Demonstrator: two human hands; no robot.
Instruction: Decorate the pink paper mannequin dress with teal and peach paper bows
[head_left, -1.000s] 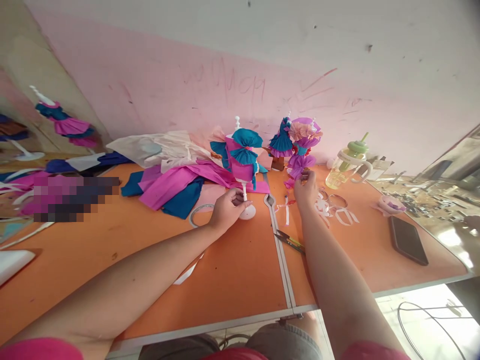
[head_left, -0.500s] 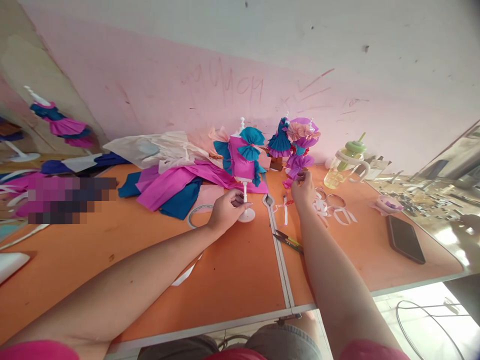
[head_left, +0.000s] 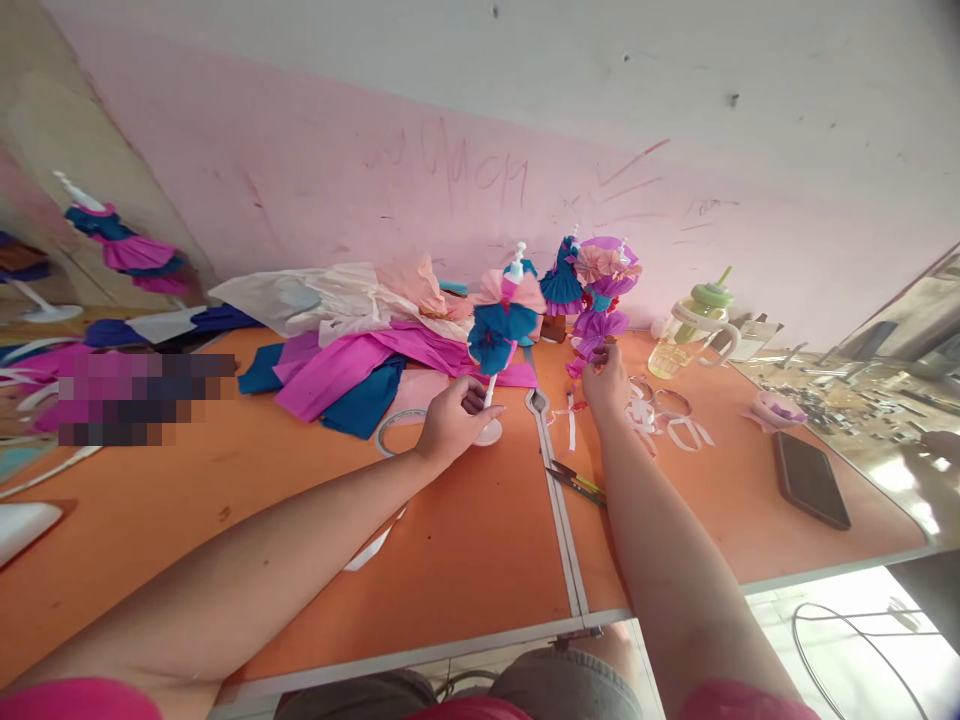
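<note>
My left hand (head_left: 459, 418) is closed around the thin white pole of a miniature dress form (head_left: 501, 325), which leans slightly to the right over its round white base. Teal and peach fabric bows cover its magenta bodice. Farther right, my right hand (head_left: 606, 380) has its fingers curled at the lower end of a small purple dress with peach ruffles (head_left: 600, 322) on another form. What those fingers hold, if anything, is hidden. A teal ruffled dress form (head_left: 561, 285) stands just behind. Thread snips (head_left: 576, 484) lie beside my right forearm.
Folded magenta and teal cloth (head_left: 330, 380) and crumpled white cloth (head_left: 300, 295) lie along the wall. To the right are ribbon loops (head_left: 686, 432), a green-lidded drink bottle (head_left: 694, 325), a small bowl (head_left: 778, 410) and a phone (head_left: 811, 480). A metal-edged seam (head_left: 561, 540) crosses the orange table.
The dress form in my left hand has turned about its pole and tilted right, its bows now facing another way. My right hand has stayed in place.
</note>
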